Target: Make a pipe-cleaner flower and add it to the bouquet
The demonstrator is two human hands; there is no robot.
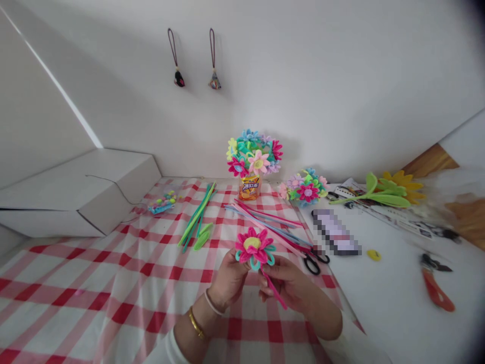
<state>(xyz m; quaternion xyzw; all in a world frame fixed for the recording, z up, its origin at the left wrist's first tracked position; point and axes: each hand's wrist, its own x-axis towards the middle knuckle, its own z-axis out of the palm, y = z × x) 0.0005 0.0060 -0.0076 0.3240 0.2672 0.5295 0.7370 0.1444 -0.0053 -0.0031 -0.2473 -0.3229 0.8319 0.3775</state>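
Pipe-cleaner flower [253,246], just one, pinched between left hand [227,280] and right hand [286,285].

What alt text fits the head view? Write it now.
Left hand and right hand hold a pink-and-teal pipe-cleaner flower above a red gingham tablecloth; beyond, a pipe-cleaner bouquet stands in an orange snack packet.

Bold Chinese characters run across the orange snack packet [250,187] — too small to read for certain; the printed sheets [397,216] on the table show only tiny print — and one pixelated oblong [335,232] is unreadable.
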